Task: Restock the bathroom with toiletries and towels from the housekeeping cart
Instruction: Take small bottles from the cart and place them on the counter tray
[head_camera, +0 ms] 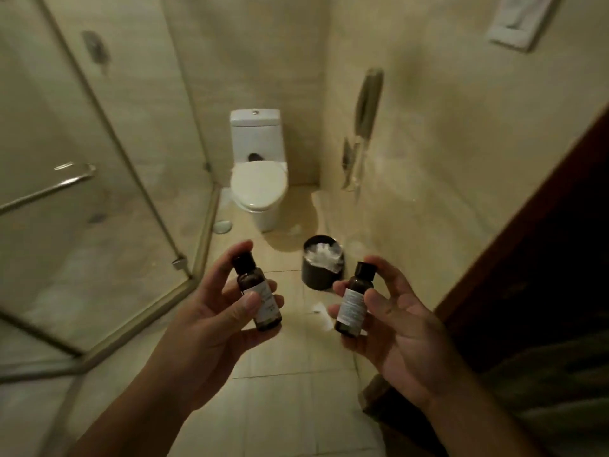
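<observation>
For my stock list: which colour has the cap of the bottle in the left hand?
Black, on a dark brown bottle with a pale label; the head view shows it.

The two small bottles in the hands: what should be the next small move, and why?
Probably turn the head to find a shelf or counter. The left hand grips one dark bottle, the right hand a second bottle, both capped, yet ahead only the toilet, the bin and the shower glass show, no shelf.
</observation>
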The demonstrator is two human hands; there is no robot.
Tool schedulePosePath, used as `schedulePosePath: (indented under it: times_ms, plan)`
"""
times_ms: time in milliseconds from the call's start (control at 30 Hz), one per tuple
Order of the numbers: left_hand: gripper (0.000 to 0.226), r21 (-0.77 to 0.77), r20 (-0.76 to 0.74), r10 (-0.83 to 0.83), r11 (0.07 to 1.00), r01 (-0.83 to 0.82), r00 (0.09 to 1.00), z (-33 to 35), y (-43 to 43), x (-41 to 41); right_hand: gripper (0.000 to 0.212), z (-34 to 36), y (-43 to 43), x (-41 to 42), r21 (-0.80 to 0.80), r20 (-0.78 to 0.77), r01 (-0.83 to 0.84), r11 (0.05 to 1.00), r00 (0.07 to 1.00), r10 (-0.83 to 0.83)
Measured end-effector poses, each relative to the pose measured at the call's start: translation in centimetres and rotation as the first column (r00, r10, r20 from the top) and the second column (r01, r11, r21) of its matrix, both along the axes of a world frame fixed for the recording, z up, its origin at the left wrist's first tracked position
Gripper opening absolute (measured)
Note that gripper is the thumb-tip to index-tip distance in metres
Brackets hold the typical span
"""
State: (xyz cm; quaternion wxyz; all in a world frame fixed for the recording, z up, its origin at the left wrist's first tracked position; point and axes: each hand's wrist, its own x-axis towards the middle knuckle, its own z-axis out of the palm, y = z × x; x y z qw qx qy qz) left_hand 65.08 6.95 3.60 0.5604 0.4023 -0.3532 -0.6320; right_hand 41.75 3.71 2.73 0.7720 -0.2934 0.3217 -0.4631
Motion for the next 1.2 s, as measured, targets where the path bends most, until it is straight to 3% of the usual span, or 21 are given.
schedulePosePath:
  times_ms: [133, 267, 533, 633, 867, 1200]
  plan:
    - [0.097, 0.007, -0.003, 0.091, 0.996, -0.091, 0.996, -0.3, 0.9, 4.8, 0.037, 0.2, -1.7, 5.1, -0.005, -0.026, -0.098, 0.995, 0.995, 0.098]
    - [0.057, 0.025, -0.003, 0.239, 0.971, -0.239, 0.971, -1.2, 0.7, 8.4, 0.038, 0.0, -4.5, 9.5, -0.003, -0.066, -0.21, 0.978, 0.976, 0.209]
    - [0.054, 0.026, -0.005, 0.505, 0.863, -0.505, 0.863, -1.7, -1.0, 15.5, 0.042, -0.7, -11.5, 20.8, 0.026, -0.066, -0.485, 0.874, 0.871, 0.486]
    - [0.084, 0.016, 0.018, 0.57, 0.822, -0.57, 0.822, -0.7, -2.0, 18.1, 0.043, -0.2, -14.6, 25.2, -0.003, -0.059, -0.597, 0.802, 0.801, 0.596]
    - [0.091, 0.018, 0.056, 0.813, 0.58, -0.815, 0.58, 0.3, -1.2, 22.7, 0.043, -0.4, -18.5, 35.2, 0.021, -0.039, -0.814, 0.581, 0.58, 0.814]
    - [0.083, 0.021, 0.048, 0.978, 0.2, -0.98, 0.201, -0.2, 6.9, 25.5, 0.046, -0.8, -12.7, 47.0, 0.015, -0.055, -0.981, 0.193, 0.192, 0.98]
